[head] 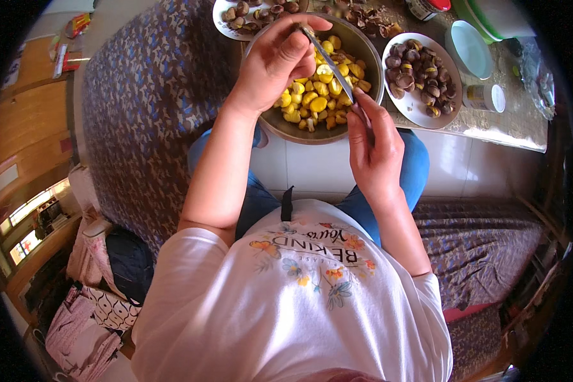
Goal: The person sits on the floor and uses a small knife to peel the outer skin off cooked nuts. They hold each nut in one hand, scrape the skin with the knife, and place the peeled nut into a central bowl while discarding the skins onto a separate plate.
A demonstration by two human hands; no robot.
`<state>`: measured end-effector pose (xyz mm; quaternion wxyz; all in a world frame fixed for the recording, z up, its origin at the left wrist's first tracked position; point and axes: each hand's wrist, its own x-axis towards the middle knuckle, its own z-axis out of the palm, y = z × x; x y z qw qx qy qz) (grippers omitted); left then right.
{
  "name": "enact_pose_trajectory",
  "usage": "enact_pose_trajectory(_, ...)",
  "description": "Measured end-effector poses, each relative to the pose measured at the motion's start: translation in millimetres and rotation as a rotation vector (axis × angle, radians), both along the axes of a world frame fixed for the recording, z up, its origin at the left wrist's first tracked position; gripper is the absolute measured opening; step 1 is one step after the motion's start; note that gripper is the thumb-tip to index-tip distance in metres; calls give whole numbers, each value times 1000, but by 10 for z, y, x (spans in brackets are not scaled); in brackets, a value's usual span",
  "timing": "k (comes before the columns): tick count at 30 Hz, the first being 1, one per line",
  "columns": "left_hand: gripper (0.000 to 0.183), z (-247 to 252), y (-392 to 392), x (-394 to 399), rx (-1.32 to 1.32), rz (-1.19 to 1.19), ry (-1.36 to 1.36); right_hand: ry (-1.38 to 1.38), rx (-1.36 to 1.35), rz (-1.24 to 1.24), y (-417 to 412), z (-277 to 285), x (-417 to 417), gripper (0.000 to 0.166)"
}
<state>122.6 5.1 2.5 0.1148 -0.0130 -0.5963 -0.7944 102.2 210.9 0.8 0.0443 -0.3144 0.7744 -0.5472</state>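
The handle of a knife [334,69] is in my right hand [377,143], at the near right rim of a metal bowl [291,135]. The blade slants up and left over the bowl, its tip at the fingers of my left hand [277,62]. At those fingertips shows a small dark piece [298,27], mostly hidden, perhaps of chestnut. Many peeled yellow chestnuts [318,104] lie in the bowl under both hands. To the right, a white plate [422,119] holds brown chestnuts [429,86], some with cut shells. Another white plate [223,26] with chestnuts stands behind my left hand.
Chestnut shell scraps [372,21] lie on the table [506,129] behind the bowl. At the right stand a pale bowl [470,50], a small white-lidded jar [484,97], a red-lidded container [427,7] and a clear plastic bag [539,86]. A patterned fabric cover [153,95] lies left.
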Motion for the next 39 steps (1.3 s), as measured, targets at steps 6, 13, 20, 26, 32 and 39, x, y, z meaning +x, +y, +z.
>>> enact_pose_trajectory(6, 56, 62, 58, 34, -67, 112, -94, -44, 43, 5, 34, 89, 11, 26)
enact_pose_trajectory(13, 45, 42, 27, 71, -198, 104, -181, 5, 90, -23, 45, 79, 19, 26)
enact_pose_trajectory(20, 58, 1, 0, 98, -249, 84, -149, -45, 70, -9, 80, 118, 70, 28)
enact_pose_trajectory(26, 65, -25, -11, 143, -286, 158, -155, -49, 62, 14, 99, 131, 89, 30)
enact_pose_trajectory(32, 65, 8, 13, 149, -336, 180, -179, -72, 66, 20, 98, 144, 103, 30)
enact_pose_trajectory(39, 55, -49, -22, 174, -378, 214, -168, -108, 101, 28, 100, 167, 126, 30)
